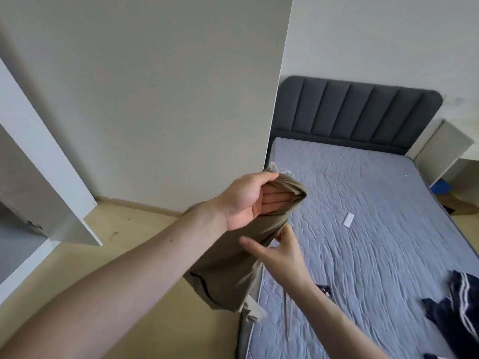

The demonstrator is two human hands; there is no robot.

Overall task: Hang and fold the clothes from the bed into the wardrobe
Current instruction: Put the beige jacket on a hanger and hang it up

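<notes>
As a pair of khaki-brown cotton trousers (233,268) hangs over the near left edge of a bed with a quilted grey-blue mattress (363,229), a person's two hands work at its upper end.

The left hand (246,200) is clamped on the bunched waistband, fingers curled inside the fabric, with pale drawstrings showing above it; the right hand (280,252) pinches the cloth just below, thumb spread. The legs droop past the mattress edge toward the yellowish wooden floor (145,229). Behind stands the tall white wardrobe side panel (160,99), its edge meeting the bed's corner by the dark grey padded headboard (357,112); an open white wardrobe door (51,177) angles in at left. A dark navy garment with white stripes (456,301) lies at the bed's right edge, well apart, and a small white rectangular card (348,219) sits mid-mattress.
</notes>
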